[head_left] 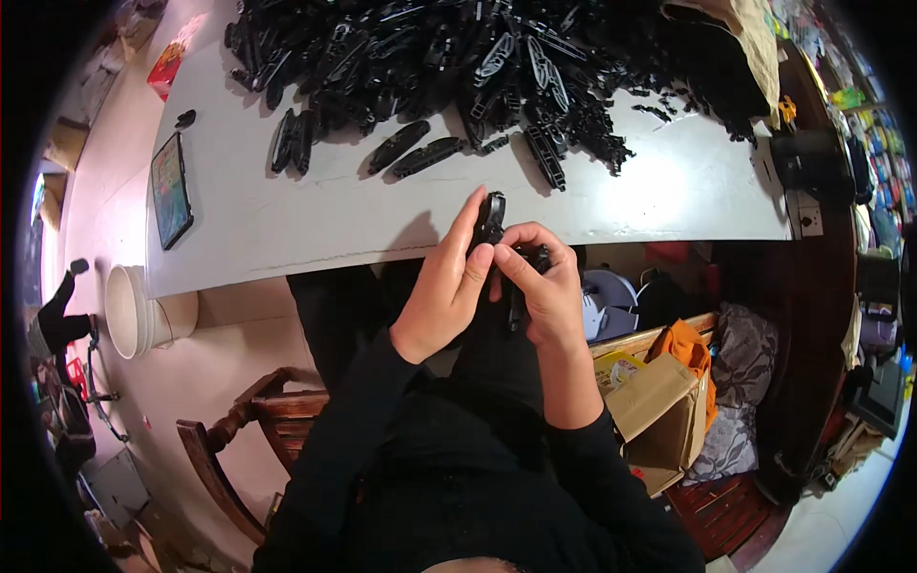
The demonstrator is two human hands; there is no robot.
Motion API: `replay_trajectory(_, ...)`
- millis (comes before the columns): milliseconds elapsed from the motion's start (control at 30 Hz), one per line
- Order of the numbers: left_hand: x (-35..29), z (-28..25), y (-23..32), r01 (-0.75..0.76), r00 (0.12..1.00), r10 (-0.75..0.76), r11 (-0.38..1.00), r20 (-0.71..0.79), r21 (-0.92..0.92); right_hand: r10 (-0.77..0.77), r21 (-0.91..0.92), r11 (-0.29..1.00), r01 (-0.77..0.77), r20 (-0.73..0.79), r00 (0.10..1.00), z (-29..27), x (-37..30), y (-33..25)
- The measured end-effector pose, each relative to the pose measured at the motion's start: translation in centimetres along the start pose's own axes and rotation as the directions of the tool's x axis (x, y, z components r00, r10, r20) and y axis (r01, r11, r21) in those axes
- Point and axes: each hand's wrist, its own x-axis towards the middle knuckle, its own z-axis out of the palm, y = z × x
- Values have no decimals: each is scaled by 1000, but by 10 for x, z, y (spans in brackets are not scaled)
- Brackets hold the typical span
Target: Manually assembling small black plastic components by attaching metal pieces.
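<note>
Close to the table's front edge, my left hand [444,294] holds a black plastic part [493,212] upright between thumb and fingers. My right hand [551,289] pinches at the lower end of that part, its thumb against my left thumb. Another dark piece [517,310] shows in and below my right fingers; its shape is hard to make out. Just beyond my hands, long black plastic parts [428,157] lie on the table, in front of a large heap of similar black parts [401,67].
A phone [172,191] lies at the left on the white table [315,234]. Below that side stand a white bucket [129,310] and a wooden chair [258,411]. An open cardboard box [659,411] and patterned cushions [743,358] are at my right. A paper sack [755,48] borders the heap.
</note>
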Motion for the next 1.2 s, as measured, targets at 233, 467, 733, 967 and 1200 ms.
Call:
replay_trajectory(233, -28, -6, -8, 20, 999, -21, 999, -27, -34, 65, -58, 996, -65, 2, 998, 11, -7, 7)
replay_trajectory(467, -68, -17, -18, 26, 993, -22, 999, -114, 36, 244, -278, 940, -195, 153, 958, 20, -11, 24)
replay_trajectory(733, -92, -41, -27, 36, 977, -44, 998, -210, -44, 331, -385, 893, -232, 213, 919, 50, -6, 39)
replay_trajectory(967, -107, -50, -45, 54, 961, -78, 994, -266, -98, 424, -454, 847, -275, 265, 866, 63, 3, 54)
replay_trajectory(1200, -122, -75, -51, 79, 975, -106, 987, -197, -137, 398, -480, 846, -231, 281, 873, 90, 2, 67)
